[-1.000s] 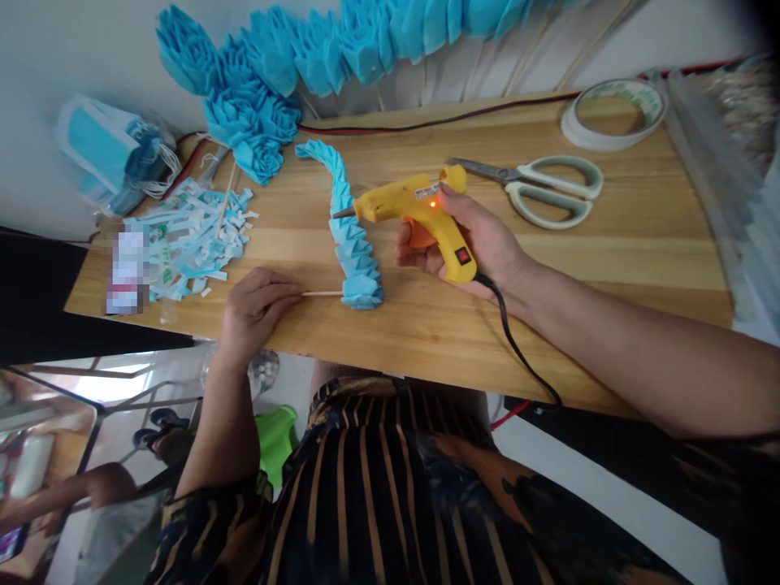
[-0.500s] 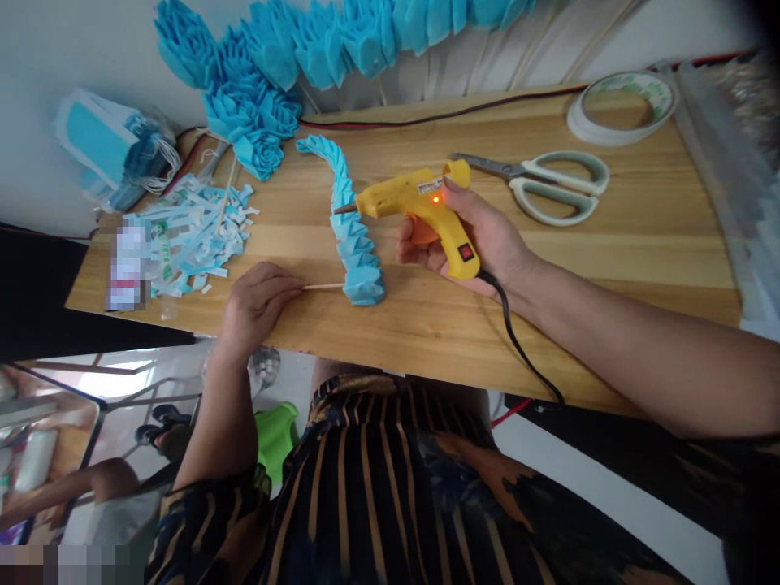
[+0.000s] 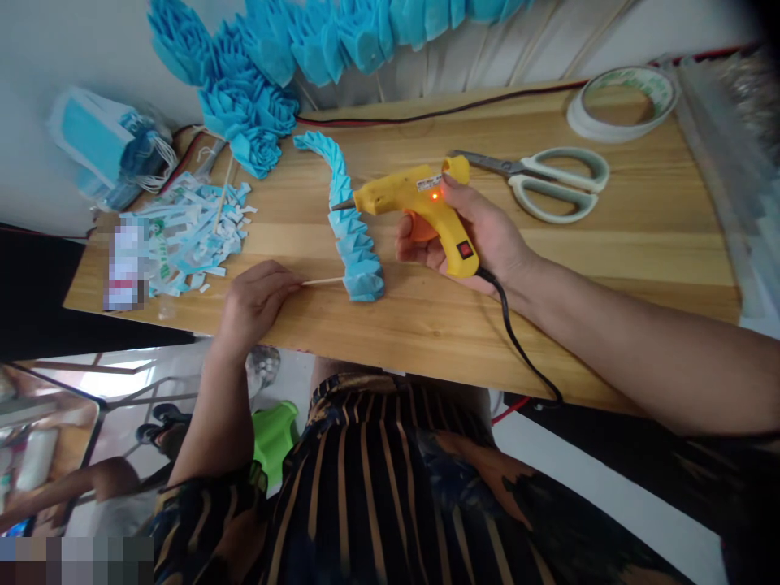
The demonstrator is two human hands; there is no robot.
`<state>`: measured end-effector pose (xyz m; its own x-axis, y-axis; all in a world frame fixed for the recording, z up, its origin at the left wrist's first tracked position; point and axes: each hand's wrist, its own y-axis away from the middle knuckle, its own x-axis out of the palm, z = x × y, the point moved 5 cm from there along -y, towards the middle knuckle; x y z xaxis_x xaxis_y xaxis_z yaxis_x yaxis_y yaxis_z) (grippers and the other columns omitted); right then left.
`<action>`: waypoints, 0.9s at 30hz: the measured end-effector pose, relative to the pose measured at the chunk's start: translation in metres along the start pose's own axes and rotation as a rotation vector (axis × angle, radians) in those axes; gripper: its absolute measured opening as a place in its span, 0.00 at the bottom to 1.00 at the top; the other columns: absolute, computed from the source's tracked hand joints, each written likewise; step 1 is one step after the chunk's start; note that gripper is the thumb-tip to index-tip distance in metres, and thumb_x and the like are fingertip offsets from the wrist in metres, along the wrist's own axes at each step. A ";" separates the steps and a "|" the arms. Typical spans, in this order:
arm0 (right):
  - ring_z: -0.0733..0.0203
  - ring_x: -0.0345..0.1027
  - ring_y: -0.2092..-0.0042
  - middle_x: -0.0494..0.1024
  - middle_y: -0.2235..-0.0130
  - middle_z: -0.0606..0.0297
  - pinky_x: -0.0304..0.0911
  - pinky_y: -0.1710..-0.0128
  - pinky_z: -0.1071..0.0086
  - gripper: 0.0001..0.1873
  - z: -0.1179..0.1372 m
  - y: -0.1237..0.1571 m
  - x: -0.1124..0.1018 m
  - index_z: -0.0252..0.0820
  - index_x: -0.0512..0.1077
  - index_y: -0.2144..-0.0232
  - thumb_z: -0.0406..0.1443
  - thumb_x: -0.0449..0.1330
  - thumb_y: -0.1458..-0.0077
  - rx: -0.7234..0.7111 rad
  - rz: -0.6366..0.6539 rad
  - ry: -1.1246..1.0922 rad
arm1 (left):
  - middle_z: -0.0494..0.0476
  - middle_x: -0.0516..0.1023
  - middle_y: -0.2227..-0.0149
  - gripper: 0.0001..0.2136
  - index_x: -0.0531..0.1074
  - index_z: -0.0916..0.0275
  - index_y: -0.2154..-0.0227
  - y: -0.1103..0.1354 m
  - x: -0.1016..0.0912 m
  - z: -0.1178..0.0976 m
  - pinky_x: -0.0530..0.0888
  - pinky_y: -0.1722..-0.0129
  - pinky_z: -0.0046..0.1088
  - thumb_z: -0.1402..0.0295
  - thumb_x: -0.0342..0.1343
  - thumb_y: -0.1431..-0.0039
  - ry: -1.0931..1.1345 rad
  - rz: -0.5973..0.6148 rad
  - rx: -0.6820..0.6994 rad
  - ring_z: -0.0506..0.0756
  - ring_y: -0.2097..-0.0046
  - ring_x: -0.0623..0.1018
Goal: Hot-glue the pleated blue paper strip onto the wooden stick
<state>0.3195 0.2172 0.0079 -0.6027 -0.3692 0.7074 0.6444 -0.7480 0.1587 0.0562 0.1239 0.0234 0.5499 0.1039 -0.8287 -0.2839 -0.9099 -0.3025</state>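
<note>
1. On the tan wooden table (image 3: pixel 426 325): pleated blue fabric strip (image 3: pixel 357 242)
2. Right of the strip: right hand (image 3: pixel 487 231) grips yellow plastic glue gun (image 3: pixel 396 192)
3. Left: left hand (image 3: pixel 259 299) pinches thin pale wooden stick (image 3: pixel 322 281)
4. Seemingly gluing; next needs steadiness

Craft workspace (indoors): glue gun (image 3: pixel 399 192), scissors (image 3: pixel 529 169), tape roll (image 3: pixel 609 133), blue flowers (image 3: pixel 314 41).

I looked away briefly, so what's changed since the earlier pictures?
Nothing visibly moved beyond a slight shift of the view, and nothing was taken or released. The left hand still holds the thin pale wooden stick; the right hand, the yellow plastic glue gun, pointing at the pleated light-blue strip.
</note>
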 end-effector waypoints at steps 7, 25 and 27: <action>0.58 0.78 0.66 0.79 0.70 0.62 0.78 0.57 0.60 0.22 0.000 0.000 0.000 0.41 0.74 0.63 0.46 0.46 0.26 0.009 -0.041 0.012 | 0.55 0.79 0.65 0.09 0.79 0.59 0.62 -0.001 0.000 -0.001 0.75 0.63 0.30 0.69 0.53 0.30 -0.018 0.018 0.032 0.55 0.63 0.79; 0.58 0.79 0.62 0.79 0.69 0.61 0.78 0.55 0.63 0.23 -0.001 0.000 -0.002 0.41 0.73 0.68 0.48 0.50 0.28 -0.008 0.031 0.046 | 0.55 0.78 0.68 0.11 0.77 0.62 0.65 0.000 0.000 -0.007 0.72 0.66 0.29 0.67 0.52 0.30 -0.107 0.031 -0.031 0.54 0.66 0.77; 0.57 0.79 0.60 0.80 0.68 0.59 0.77 0.54 0.62 0.24 -0.001 0.000 -0.001 0.41 0.72 0.70 0.49 0.49 0.28 -0.009 0.035 0.044 | 0.55 0.77 0.69 0.10 0.78 0.62 0.64 0.000 0.001 -0.007 0.71 0.67 0.28 0.67 0.52 0.30 -0.116 0.025 -0.035 0.53 0.67 0.76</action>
<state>0.3195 0.2174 0.0068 -0.6001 -0.4195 0.6812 0.6617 -0.7388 0.1279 0.0622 0.1212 0.0264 0.4473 0.1248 -0.8856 -0.2682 -0.9259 -0.2659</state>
